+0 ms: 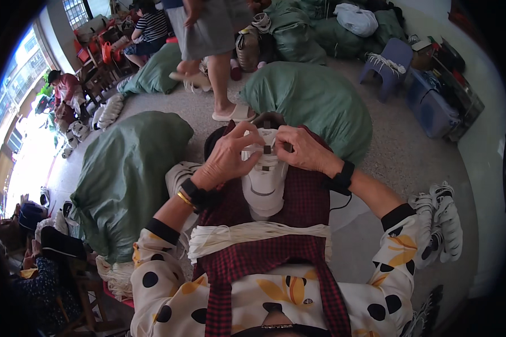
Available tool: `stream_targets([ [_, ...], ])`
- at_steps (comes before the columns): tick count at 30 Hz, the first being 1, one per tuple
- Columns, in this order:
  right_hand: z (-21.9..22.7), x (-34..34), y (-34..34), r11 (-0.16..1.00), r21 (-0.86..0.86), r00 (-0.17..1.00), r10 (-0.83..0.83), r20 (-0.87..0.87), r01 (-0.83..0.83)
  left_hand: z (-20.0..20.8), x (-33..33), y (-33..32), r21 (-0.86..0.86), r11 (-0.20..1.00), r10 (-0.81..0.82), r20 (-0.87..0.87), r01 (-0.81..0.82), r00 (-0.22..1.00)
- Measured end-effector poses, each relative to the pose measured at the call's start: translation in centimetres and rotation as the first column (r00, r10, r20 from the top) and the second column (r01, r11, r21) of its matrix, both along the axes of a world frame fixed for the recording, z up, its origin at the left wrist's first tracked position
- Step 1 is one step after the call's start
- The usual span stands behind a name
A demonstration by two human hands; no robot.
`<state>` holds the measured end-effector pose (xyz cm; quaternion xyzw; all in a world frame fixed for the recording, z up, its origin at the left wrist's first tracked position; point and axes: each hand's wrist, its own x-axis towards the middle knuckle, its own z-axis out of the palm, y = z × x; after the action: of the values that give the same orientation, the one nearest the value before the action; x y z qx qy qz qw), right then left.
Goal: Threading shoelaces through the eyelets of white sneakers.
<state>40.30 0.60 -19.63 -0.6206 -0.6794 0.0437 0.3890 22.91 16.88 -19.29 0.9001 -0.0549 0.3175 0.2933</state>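
A white sneaker (263, 188) lies on my lap over a dark red checked apron (306, 202), its toe toward me. Over its lacing area my left hand (233, 153) is closed in a pinch on a white shoelace (254, 148). From the other side my right hand (303, 149) pinches at the lace near the tongue; the thin lace is hard to see between those fingers. Short lace rows cross the shoe below my fingertips. A bundle of loose white laces (264, 233) stretches across my lap, nearer to me than the toe.
Large green sacks (132, 174) (315, 101) stand left and ahead. White shoes (441, 222) lie on the floor at right. A purple stool (385, 64) holds laces, beside a blue bin (433, 109). A person in sandals (225, 67) stands ahead; others sit at left.
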Motion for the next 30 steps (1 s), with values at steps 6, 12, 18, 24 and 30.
stream_targets([
  [6,1.4,-0.9,0.3,0.991,-0.066,0.992,-0.108,0.069,0.113,1.1,-0.8,0.3,0.327,0.945,-0.022,-0.019,0.027,1.000],
  [12,1.2,-0.4,0.9,0.972,-0.173,0.977,-0.128,0.168,0.157,0.6,-0.9,2.7,-0.367,0.928,-0.038,-0.271,-0.067,0.962],
  [18,1.2,0.1,0.3,0.990,-0.129,0.995,-0.046,0.091,0.058,0.7,-1.7,5.0,-0.459,0.884,-0.138,-0.449,-0.095,0.883],
  [24,1.8,0.1,-0.4,0.992,-0.128,0.984,-0.026,-0.179,0.003,1.5,0.7,2.4,-0.188,0.972,0.108,-0.176,-0.141,0.978],
  [30,1.3,-0.3,-0.1,0.999,-0.006,0.986,-0.051,-0.162,0.050,1.7,2.0,2.3,-0.084,0.992,-0.109,-0.247,0.091,0.963],
])
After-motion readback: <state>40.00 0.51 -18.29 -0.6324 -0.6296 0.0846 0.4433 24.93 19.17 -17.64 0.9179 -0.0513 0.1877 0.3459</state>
